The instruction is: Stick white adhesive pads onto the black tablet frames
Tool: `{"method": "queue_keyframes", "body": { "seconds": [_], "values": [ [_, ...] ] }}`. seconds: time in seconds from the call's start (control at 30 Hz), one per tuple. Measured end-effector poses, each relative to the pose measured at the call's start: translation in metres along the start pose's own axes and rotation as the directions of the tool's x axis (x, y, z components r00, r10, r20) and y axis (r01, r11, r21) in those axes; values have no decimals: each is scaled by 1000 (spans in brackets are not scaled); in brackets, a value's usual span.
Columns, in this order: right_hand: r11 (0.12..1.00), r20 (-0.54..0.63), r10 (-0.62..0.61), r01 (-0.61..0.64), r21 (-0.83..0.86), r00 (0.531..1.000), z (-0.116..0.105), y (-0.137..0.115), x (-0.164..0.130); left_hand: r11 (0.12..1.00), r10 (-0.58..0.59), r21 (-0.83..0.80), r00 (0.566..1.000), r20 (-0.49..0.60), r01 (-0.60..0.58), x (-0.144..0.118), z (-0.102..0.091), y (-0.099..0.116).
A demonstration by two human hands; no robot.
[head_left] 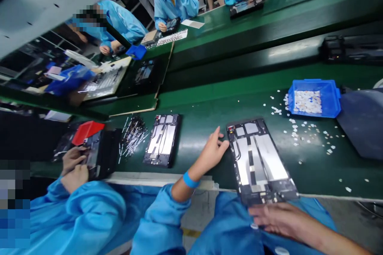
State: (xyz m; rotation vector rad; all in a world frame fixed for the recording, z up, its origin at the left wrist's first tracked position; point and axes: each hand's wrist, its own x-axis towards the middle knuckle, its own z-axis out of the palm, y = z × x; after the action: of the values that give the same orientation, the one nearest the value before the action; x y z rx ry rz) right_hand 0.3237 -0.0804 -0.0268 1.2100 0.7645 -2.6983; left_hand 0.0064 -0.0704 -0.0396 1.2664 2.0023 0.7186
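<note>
An open-backed tablet (273,155), with silver battery cells, black cables and a dark frame, lies in front of me and reaches past the bench's near edge. My left hand (213,149), a blue band at its wrist, is open beside the tablet's upper left edge, fingers apart. At the tablet's near end, my right hand (278,217) touches or nearly touches the lower edge with its fingers stretched out. That hand is slightly blurred, and its thumb is not clearly visible. Another open-backed tablet (161,139) rests to the left.
A blue bin (314,99) holds small white pieces, with more scattered around it. A dark grey panel (363,121) lies at right. Thin strips (131,137) are heaped at left, near a red tray (86,132) and a co-worker's hands (74,169). Other people sit across the green bench (203,99).
</note>
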Motion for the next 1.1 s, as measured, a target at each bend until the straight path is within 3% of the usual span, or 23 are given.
{"method": "queue_keyframes", "body": {
  "seconds": [0.07, 0.17, 0.23, 0.3, 0.4, 0.5, 0.57, 0.6, 0.77, 0.9, 1.1],
  "values": [
    [960, 129, 44, -6, -280, 991, -12, 8, -23, 1000, 12, 1, 1000, 10, -12, 16, 21, 15],
    [751, 203, 31, 112, -651, 979, -29, -9, -48, 999, 35, 12, 999, 21, -35, 27, 35, 24],
    [652, 169, -19, 141, -745, 985, -33, -26, -54, 999, 45, 1, 998, 44, -45, 29, 38, 27],
    [595, 120, -169, 199, -779, 978, -32, -46, -46, 998, 66, -6, 996, 63, -66, 32, 39, 30],
    [433, 102, -437, 309, -847, 894, -29, -83, -12, 990, 140, -6, 985, 98, -140, 41, 42, 39],
    [283, 43, -640, 288, -915, 768, -35, -120, 31, 984, 177, -29, 975, 133, -175, 48, 47, 47],
    [264, -24, -704, 230, -936, 710, -43, -140, 53, 986, 163, -56, 978, 133, -157, 50, 50, 49],
    [282, -57, -708, 207, -937, 704, -46, -148, 61, 987, 152, -67, 980, 127, -145, 49, 52, 49],
    [452, -175, -599, 150, -879, 782, -42, -177, 82, 981, 138, -143, 989, 58, -129, 44, 59, 41],
    [357, -145, -613, 109, -928, 776, -27, -193, 91, 982, 122, -150, 991, 58, -113, 42, 60, 38],
    [306, -98, -615, 123, -944, 783, -18, -198, 96, 956, 278, 125, 955, -98, -266, 41, 53, 45]
  ]
}}
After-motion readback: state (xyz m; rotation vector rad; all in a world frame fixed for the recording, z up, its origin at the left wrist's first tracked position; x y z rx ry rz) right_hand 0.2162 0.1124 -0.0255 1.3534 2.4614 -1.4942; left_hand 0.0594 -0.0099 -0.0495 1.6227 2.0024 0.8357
